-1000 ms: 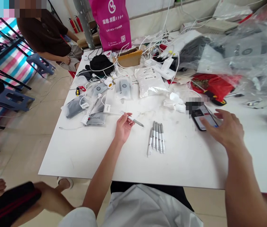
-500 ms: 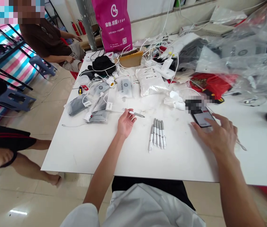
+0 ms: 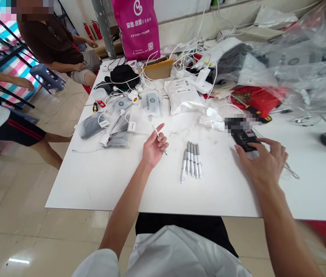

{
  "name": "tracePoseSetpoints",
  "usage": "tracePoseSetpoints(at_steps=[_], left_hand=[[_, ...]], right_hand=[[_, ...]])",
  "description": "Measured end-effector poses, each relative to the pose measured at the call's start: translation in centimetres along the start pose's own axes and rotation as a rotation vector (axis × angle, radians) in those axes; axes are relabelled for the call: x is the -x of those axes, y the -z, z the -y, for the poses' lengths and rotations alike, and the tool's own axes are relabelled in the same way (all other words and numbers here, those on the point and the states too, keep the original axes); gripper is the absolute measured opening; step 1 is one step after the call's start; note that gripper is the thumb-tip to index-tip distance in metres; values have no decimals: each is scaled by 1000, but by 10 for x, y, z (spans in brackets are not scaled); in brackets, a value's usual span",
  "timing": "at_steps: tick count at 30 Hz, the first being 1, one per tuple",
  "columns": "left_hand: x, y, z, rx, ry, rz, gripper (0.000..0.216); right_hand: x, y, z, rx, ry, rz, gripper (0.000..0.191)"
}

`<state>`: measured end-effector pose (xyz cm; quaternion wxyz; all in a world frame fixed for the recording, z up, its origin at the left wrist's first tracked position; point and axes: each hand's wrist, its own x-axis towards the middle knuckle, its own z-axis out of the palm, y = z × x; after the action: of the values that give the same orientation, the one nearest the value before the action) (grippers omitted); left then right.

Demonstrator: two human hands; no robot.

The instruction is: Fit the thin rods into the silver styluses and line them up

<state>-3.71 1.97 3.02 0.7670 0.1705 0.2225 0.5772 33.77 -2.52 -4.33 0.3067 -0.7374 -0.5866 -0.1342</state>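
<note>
Left hand [image 3: 154, 148] grips a pen [image 3: 156, 132]; open right hand [image 3: 262, 163] maybe touches phone [image 3: 245, 144]; pens [image 3: 191, 163] between.

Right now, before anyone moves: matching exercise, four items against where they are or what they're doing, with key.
1. left hand
2. right hand
3. row of grey-and-white pens
4. magenta bag

A. spread beside a black phone
B. upright beyond the far end of the table
C. holding a slim pen between its fingers
D. lying side by side on the white table

Pairs: 1-C, 2-A, 3-D, 4-B
</note>
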Motion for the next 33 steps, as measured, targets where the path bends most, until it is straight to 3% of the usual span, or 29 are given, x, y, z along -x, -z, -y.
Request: tracePoseSetpoints(at_steps=[5,9,15,24,33], left_hand=[[3,-2,-5,-32,68,-12,58],[6,1,-11,-38,102,-81,70],[10,3,-18,-28,81,-114,74],[8,17,-21,29,-42,-177,75],[6,16,-22,13,-137,-206,69]], right_hand=[[-2,9,8,-40,-11,-20,39],[-2,13,12,-29,-83,1,36],[-2,9,8,109,-99,46,55],[-2,6,8,-23,13,-66,45],[-5,10,14,-4,-114,-48,41]])
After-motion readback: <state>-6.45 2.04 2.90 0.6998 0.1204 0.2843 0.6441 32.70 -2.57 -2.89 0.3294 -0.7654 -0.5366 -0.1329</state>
